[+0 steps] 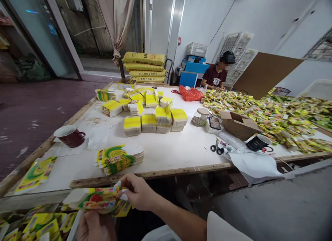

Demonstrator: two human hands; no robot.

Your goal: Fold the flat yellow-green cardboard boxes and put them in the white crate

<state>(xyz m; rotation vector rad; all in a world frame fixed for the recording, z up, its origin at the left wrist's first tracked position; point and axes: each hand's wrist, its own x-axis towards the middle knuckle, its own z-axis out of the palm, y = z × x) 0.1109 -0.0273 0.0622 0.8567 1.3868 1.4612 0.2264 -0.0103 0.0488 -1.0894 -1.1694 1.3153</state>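
1 printed carton (95, 198) gripped, apparently part-made

Left fingers (92, 218) hold it below, right fingers (132, 183) pinch its end; beyond them, a stack (118, 160) on the bench (181, 151) seems unworked; cartons (48, 223) left of them look done.

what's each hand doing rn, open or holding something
Left hand: closed, holding the yellow printed packaging from below.
Right hand: closed, pinching the same packaging's right end.

White flat tabletop (178, 151) with rough wooden edge (189, 169) just beyond fingers (131, 184). Dull purple-brown floor (33, 113) to their left. Farther off, ahead-left: tall framed glass door panel (33, 29), stained grey outer wall (77, 43), knotted beige fabric curtain (118, 19). Ahead of fingers, far back: pale grey panelled door (162, 24). Ahead-right: smooth bluish-white wall (264, 12). Cool, muted light.
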